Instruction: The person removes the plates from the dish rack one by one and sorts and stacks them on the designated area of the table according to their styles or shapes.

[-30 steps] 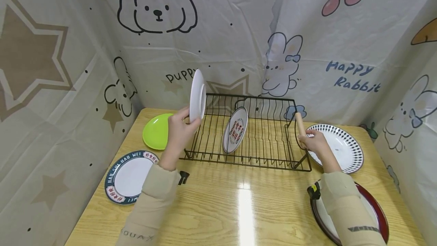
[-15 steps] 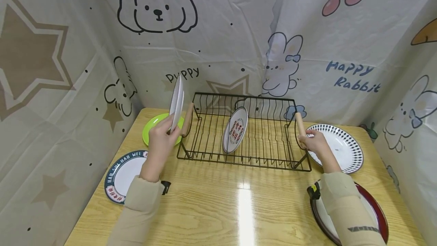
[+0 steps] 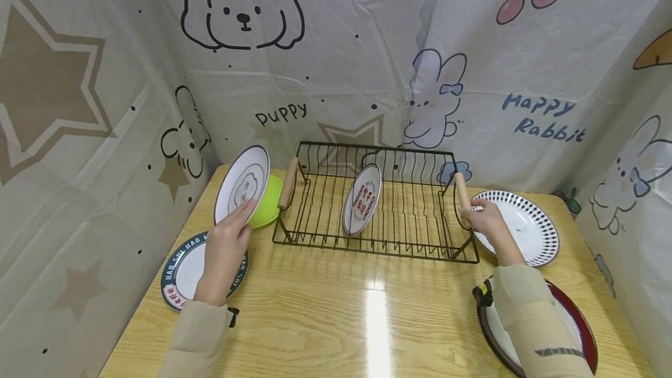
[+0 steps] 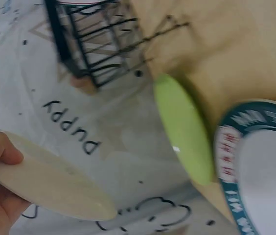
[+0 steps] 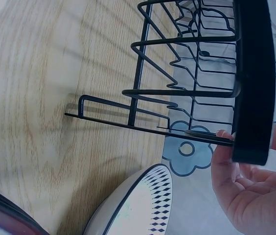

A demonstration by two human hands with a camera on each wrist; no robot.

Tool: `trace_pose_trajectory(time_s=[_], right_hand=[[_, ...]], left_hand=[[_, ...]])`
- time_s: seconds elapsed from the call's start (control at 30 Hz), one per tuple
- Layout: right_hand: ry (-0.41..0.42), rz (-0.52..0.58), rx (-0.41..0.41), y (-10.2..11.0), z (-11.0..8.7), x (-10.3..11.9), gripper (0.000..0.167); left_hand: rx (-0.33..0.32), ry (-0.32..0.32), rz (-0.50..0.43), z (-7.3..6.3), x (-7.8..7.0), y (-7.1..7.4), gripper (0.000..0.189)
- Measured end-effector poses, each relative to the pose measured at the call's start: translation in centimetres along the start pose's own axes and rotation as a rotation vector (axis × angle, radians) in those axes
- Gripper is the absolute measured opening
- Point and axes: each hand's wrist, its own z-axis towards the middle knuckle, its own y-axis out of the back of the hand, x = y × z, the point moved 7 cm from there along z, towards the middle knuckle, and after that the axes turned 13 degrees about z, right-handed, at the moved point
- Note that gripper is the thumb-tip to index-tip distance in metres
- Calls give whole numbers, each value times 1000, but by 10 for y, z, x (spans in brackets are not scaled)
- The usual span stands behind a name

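My left hand (image 3: 227,249) pinches the lower rim of a white plate (image 3: 238,182) with a thin dark edge and a printed centre. That plate is tilted in the air, left of the black wire dish rack (image 3: 409,214) and partly over the green plate (image 3: 269,203). In the left wrist view the thumb lies on one face of the held plate (image 4: 55,183) and the fingers on the other. At the rack's right end my right hand (image 3: 485,217) grips its wooden handle (image 3: 462,191). One plate with red lettering (image 3: 362,200) stands on edge in the rack.
A teal-rimmed plate (image 3: 191,273) lies at the table's left, partly behind my left hand. To the right are a plate with a black diamond rim (image 3: 546,232) and a dark red-rimmed plate (image 3: 583,325) under my right forearm. A printed cloth (image 3: 336,34) hangs behind the table.
My left hand has carried the plate leftward and down, away from the rack, and turned its printed face toward the head camera. My right hand stays on the handle.
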Motion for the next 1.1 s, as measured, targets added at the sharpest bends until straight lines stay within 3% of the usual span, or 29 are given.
trace_pose_trajectory(time_s=[0.13,0.33,0.57,0.83,1.1], right_hand=[[6,1,7,0,0,0,58],[20,1,10,-1,-1,2,56],[15,-12,-8,0,-1,2,57],[3,-9,-5,1,-2,1,59],[16,-14,-4,0,-2,2,57]], left_hand=[[18,-8,67,-16,10,-3,49],[-8,-92,163,-39,23,-7,48],[6,-131,207,-67,35,-7,47],[53,-104,249,-96,52,-5,48],[146,-34,290,-119,64,-5,44]])
